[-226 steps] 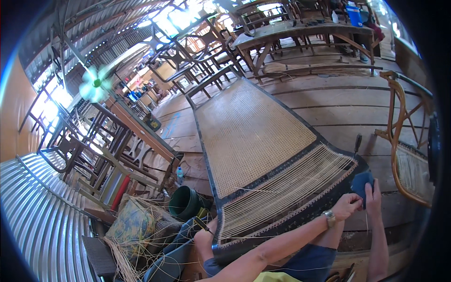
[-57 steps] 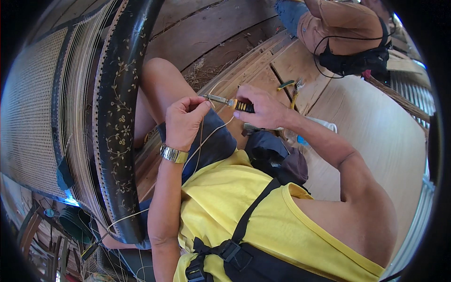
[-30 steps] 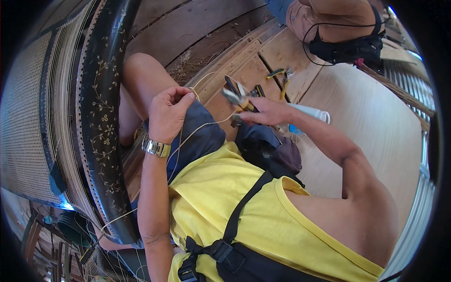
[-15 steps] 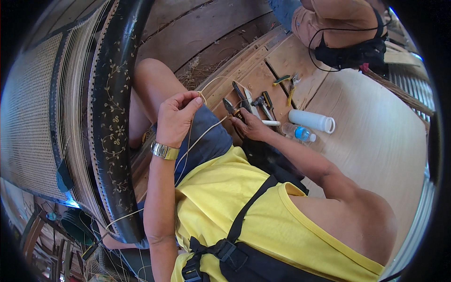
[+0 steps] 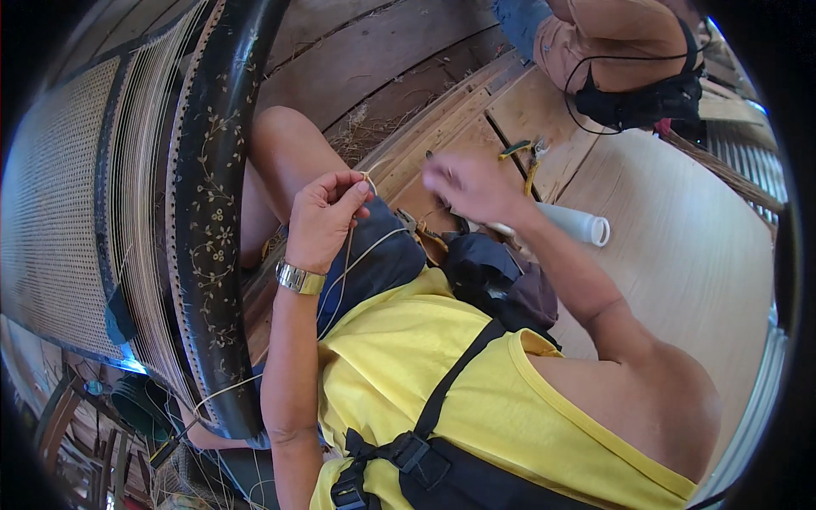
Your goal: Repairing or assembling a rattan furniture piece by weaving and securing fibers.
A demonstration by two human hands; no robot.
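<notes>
My left hand is above my thigh, thumb and fingertips pinched on a thin pale cane strand. The strand loops down over my dark blue shorts. My right hand is farther right, over the tools, smeared by motion, so its fingers do not show clearly. A pair of pliers with yellowish handles lies by my thigh, close to a strand end. To the left stands a black curved frame painted with gold flowers, bordered by small holes and tight strands.
Woven cane mesh fills the far left. Yellow-and-green-handled pliers lie on the boards beyond my right hand. A white bottle rests on the pale wooden sheet. Another person sits at the upper right. A dark bag lies beside me.
My right hand has let go of the pliers and moved up and right, over the tools. The pliers now lie lower, by my thigh. My left hand keeps its pinch, nearly still.
</notes>
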